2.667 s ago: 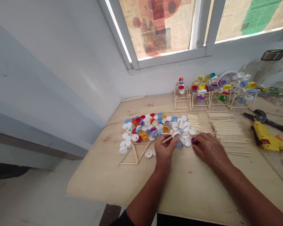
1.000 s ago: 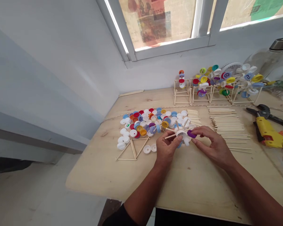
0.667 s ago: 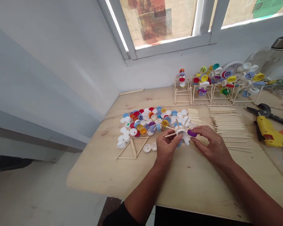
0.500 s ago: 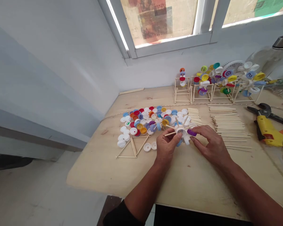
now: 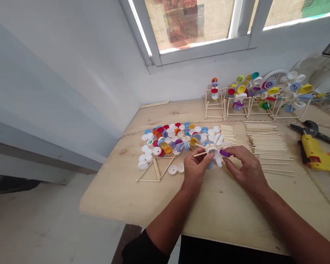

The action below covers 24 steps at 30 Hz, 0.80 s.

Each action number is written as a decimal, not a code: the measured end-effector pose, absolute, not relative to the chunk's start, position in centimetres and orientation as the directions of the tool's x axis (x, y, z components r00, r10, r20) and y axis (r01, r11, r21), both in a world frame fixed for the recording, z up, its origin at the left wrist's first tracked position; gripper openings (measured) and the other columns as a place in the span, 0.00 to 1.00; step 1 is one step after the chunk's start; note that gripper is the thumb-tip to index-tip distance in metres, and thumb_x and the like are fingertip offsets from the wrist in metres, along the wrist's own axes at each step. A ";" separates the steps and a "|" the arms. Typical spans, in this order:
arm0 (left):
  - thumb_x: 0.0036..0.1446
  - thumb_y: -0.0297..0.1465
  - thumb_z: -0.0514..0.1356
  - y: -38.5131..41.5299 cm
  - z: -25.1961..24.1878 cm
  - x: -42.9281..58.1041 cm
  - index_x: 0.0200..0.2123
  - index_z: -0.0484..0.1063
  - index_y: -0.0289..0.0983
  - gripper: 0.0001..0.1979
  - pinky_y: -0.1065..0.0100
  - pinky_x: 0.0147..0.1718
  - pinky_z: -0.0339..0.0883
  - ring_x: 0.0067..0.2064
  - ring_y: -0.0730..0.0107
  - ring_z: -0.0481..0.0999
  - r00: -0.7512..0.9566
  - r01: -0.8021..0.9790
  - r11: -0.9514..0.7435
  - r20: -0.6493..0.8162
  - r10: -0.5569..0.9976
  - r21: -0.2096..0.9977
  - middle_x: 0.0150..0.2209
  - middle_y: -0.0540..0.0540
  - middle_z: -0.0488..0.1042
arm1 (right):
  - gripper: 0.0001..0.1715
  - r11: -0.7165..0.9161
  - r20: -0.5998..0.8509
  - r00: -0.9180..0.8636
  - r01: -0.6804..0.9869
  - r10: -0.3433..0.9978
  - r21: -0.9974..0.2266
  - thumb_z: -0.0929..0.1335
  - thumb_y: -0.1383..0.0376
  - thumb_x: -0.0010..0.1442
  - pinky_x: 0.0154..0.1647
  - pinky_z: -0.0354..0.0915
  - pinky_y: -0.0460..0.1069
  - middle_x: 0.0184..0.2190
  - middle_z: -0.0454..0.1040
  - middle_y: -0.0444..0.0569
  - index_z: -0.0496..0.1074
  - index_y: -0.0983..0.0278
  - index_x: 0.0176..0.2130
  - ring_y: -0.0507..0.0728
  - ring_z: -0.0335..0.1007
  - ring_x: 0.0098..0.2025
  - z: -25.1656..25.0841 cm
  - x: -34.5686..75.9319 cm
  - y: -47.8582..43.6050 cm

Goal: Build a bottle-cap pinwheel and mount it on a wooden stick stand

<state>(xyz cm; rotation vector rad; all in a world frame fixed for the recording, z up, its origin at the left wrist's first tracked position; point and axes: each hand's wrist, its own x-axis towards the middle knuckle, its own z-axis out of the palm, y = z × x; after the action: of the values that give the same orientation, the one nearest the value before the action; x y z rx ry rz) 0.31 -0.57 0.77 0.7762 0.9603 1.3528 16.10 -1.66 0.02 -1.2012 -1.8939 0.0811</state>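
My left hand [image 5: 195, 169] is closed round a small wheel [image 5: 212, 151] made of a white bottle cap with thin wooden sticks standing out from it like spokes. White and blue caps sit on some of its lower spokes. Between the thumb and fingers of my right hand [image 5: 245, 167] is a purple bottle cap [image 5: 224, 153], at the right side of the wheel. Whether the cap is seated on a spoke is hidden. Just behind my left hand lies a heap of coloured bottle caps [image 5: 169, 141].
Stick frames [image 5: 154, 170] lie left of my hands. Cut sticks [image 5: 271, 146] are stacked to the right, beside a yellow glue gun [image 5: 316, 152] and black-handled cutters [image 5: 313, 129]. Finished wheels on stick stands [image 5: 238, 104] line the wall under the window.
The view has shifted slightly. Both hands keep their grip, and the purple cap sits much as before against the wheel's right side.
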 end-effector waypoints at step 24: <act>0.34 0.38 0.74 -0.5 0.8 0.4 0.26 0.75 0.34 0.18 0.73 0.27 0.63 0.25 0.76 0.70 -0.005 -0.467 0.118 -0.135 0.991 0.876 0.24 0.51 0.74 | 0.10 0.616 0.666 -0.249 0.681 0.703 -0.396 0.66 0.71 0.60 0.40 0.67 0.53 0.37 0.76 0.52 0.71 0.63 0.42 0.59 0.71 0.40 -0.2 16.7 -1.3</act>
<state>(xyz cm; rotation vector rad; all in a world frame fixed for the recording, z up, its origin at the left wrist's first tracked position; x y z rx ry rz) 0.36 -0.53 0.78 0.7388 0.9314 1.3315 16.71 -1.31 -0.18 -1.0936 -1.9726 0.0321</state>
